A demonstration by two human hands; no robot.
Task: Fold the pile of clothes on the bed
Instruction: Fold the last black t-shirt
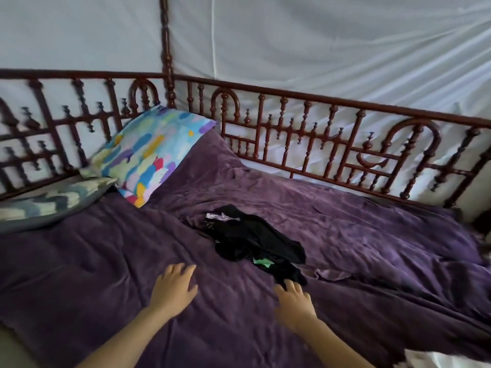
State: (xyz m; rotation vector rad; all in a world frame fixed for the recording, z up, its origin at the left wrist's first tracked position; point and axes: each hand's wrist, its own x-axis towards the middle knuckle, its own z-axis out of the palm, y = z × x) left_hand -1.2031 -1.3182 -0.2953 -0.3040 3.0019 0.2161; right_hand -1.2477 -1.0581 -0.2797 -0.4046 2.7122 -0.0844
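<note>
A small crumpled pile of black clothes lies in the middle of the purple bedspread, with a bit of green print showing at its near end and a pale label at its far end. My left hand hovers flat over the bedspread just left of the pile, fingers spread and holding nothing. My right hand reaches forward with straight fingers, its fingertips touching the near edge of the black cloth.
A colourful patterned pillow leans against the dark red wooden bed rail at the back left, beside a blue-and-white pillow. White netting hangs behind the rail. Some white fabric shows at the bottom right corner.
</note>
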